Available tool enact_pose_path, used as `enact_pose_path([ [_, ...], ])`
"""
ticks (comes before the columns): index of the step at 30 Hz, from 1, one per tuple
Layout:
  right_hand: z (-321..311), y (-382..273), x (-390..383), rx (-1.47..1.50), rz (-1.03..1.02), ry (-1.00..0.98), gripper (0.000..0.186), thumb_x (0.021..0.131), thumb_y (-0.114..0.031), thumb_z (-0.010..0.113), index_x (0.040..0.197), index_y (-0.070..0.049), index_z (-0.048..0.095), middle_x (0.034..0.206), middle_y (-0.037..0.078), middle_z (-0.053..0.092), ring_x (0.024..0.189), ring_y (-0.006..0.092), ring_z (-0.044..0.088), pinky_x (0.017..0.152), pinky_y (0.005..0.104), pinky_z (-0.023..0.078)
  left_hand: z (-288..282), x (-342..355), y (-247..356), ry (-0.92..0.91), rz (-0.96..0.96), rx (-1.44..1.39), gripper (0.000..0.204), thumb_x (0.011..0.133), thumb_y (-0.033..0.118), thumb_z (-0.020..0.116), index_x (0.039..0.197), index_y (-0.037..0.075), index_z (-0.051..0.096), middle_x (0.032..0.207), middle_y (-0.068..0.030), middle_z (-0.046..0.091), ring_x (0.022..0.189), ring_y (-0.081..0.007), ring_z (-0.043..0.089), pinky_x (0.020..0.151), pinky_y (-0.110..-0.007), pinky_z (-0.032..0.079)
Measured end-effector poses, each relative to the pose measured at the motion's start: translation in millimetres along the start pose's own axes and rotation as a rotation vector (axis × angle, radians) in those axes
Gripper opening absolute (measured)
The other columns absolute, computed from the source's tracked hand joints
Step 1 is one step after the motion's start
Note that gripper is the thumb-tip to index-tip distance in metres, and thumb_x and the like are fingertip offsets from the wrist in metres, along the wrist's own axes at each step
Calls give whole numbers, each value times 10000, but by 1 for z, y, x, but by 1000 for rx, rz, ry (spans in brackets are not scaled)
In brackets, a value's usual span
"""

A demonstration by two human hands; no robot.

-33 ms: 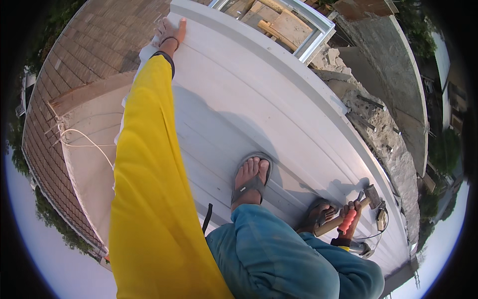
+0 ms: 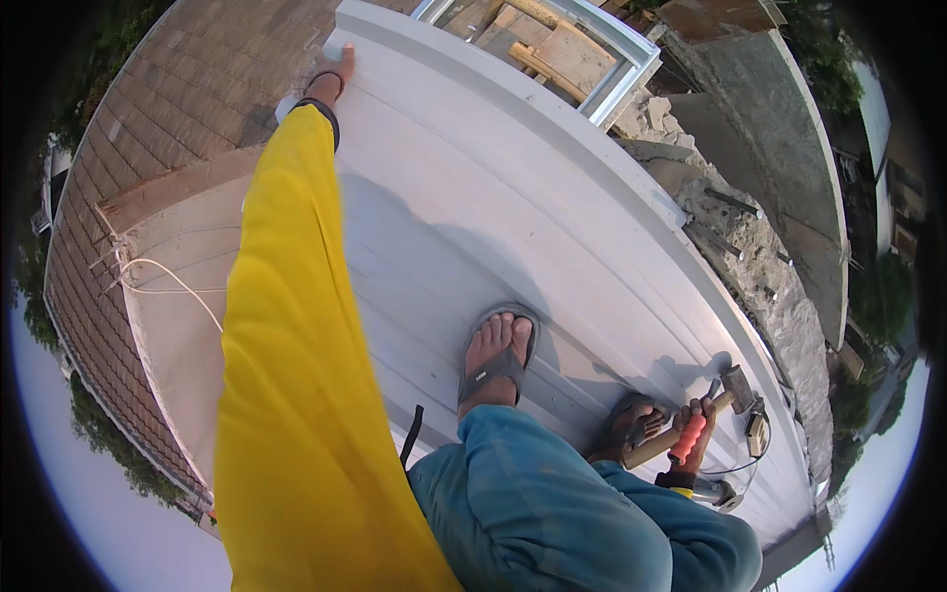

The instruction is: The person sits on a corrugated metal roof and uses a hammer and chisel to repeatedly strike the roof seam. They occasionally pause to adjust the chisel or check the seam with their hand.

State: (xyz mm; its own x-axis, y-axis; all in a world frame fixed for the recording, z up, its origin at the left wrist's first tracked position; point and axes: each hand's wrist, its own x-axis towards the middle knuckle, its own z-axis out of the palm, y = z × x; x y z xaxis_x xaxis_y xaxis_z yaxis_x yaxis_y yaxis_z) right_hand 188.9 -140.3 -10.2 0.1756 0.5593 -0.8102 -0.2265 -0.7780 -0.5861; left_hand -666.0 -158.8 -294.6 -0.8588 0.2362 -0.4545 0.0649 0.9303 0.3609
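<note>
My left hand (image 2: 332,71), in a yellow sleeve, is at the upper left edge of the pale ribbed metal sheet (image 2: 444,148), its thumb on top and its fingers partly hidden at the edge. My right hand (image 2: 696,412), low on the right, is closed on a hammer (image 2: 734,388) with a wooden handle and a red-gripped tool (image 2: 687,441). A small tan boxy object (image 2: 756,434) with a black cord is beside it. My sandalled feet (image 2: 490,350) are on the sheet, which carries my shadow.
Brown roof tiles (image 2: 148,99) and a concrete recess (image 2: 173,247) with loose pale cable lie left. A metal frame (image 2: 621,74) and timber (image 2: 538,54) are at the top. Broken concrete with protruding rods (image 2: 740,276) and a concrete wall (image 2: 769,148) border the sheet's right.
My left hand and forearm have shifted slightly left, and its fingers show less over the sheet's edge. My right hand and the tools have stayed in place.
</note>
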Motion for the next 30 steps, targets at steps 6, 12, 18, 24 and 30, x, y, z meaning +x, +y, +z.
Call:
enact_pose_path([
  [6,-4,7,14,27,-33,-43,175,1024,-244,571,893,-145,509,690,-12,555,477,104,424,386,280,418,16,-125,15,79,376,314,934,978,612,445,1601,-7,127,1656,-307,12,1547,-445,-48,1225,-585,-42],
  [12,-12,-4,18,-13,42,-93,155,1010,-237,584,913,-135,518,696,-19,556,502,99,443,412,278,421,68,-216,-10,-32,599,365,974,938,708,423,1630,107,94,1675,-246,24,1545,-449,-37,1224,-615,24],
  [18,-11,-1,21,-39,28,-80,156,1005,-239,589,913,-133,520,697,-19,555,502,98,448,416,277,422,-42,-8,-56,297,402,379,888,943,646,480,1567,48,279,1637,-249,217,1525,-420,174,1226,-594,108],
  [24,-6,-1,19,-37,31,-54,157,1000,-240,595,913,-131,522,697,-19,554,502,98,454,419,276,423,-20,-264,-98,202,369,174,692,1012,376,458,1609,120,217,1666,-234,111,1556,-402,53,1231,-612,53],
  [30,-2,-6,16,-91,44,-44,158,995,-241,600,914,-130,524,697,-20,553,502,97,460,422,275,424,30,-228,-179,255,214,175,727,1007,421,435,1622,131,178,1696,-114,114,1564,-361,55,1242,-584,43],
])
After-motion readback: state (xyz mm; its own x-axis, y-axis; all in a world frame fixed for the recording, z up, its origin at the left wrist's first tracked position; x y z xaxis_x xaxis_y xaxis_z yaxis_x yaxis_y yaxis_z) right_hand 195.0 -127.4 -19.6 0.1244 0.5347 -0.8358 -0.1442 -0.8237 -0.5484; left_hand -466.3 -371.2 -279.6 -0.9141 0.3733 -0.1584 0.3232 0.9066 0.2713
